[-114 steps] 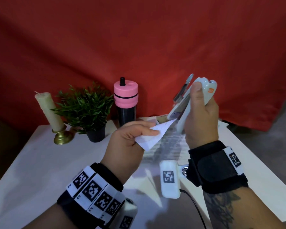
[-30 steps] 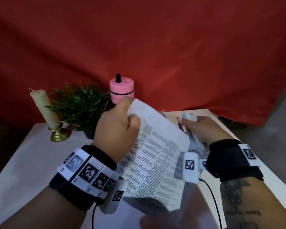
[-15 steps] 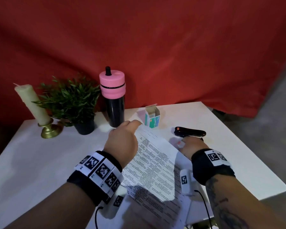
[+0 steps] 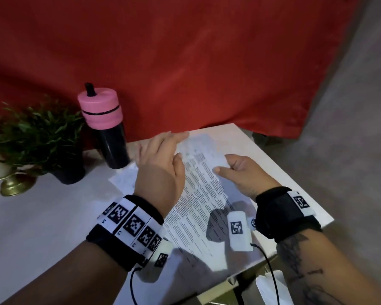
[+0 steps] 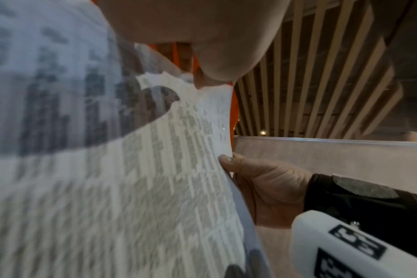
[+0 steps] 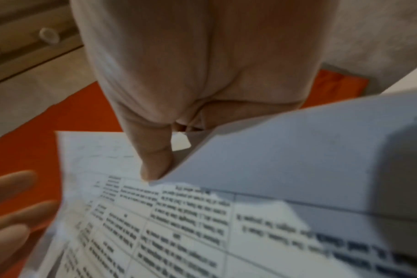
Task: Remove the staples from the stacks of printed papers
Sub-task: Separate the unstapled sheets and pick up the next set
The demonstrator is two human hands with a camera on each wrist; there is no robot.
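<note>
Printed papers (image 4: 198, 194): centre of the frame, lying over the white table (image 4: 42, 216).
Left hand (image 4: 161, 164): fingers straight, resting on the papers' upper left.
Right hand (image 4: 242, 172): pinching the top sheet's right edge.
Bottle (image 4: 106, 126): upper left.

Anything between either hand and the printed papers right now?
No. The left hand lies flat-fingered on the printed papers, and the right hand pinches their right edge, thumb on top. No stapler or remover shows.
</note>
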